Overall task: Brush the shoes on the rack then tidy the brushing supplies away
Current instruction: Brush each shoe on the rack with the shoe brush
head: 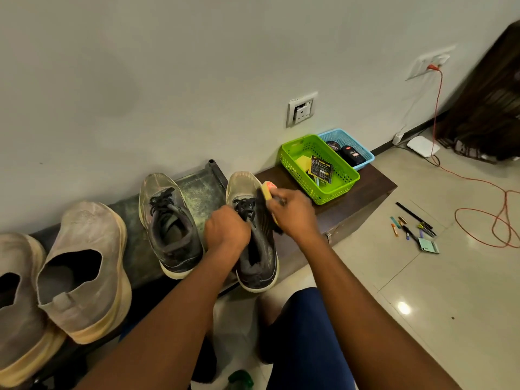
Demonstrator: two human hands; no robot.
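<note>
Pale wall behind, glossy tiled floor (422,291) to the right; a low dark surface (374,187) runs along the wall and carries the shoes and baskets.

We see four shoes in a row. Far left, two pale slip-on shoes (84,266), heels toward us. Next, a grey laced sneaker (168,223) standing alone on the dusty shelf. Just right of it, its mate, the sneaker being brushed (256,263).

Our left hand (226,229) grips that sneaker at the tongue and laces, fingers curled over the opening. Our right hand (292,212) is clenched around a shoe brush (267,192), yellow-backed with dark bristles, pressed against the sneaker's right side near the toe box.

Beyond the sneaker, a green basket (298,170) sits on the surface, holding a yellow cloth and a dark printed packet. Touching it behind, a blue basket (363,153) holds a polish tin and a dark bottle.

On the floor to the right lies a scatter of pens and small items (413,226). An orange cable (492,220) loops across the tiles up to a wall socket. A wall outlet (301,109) sits above the baskets.
</note>
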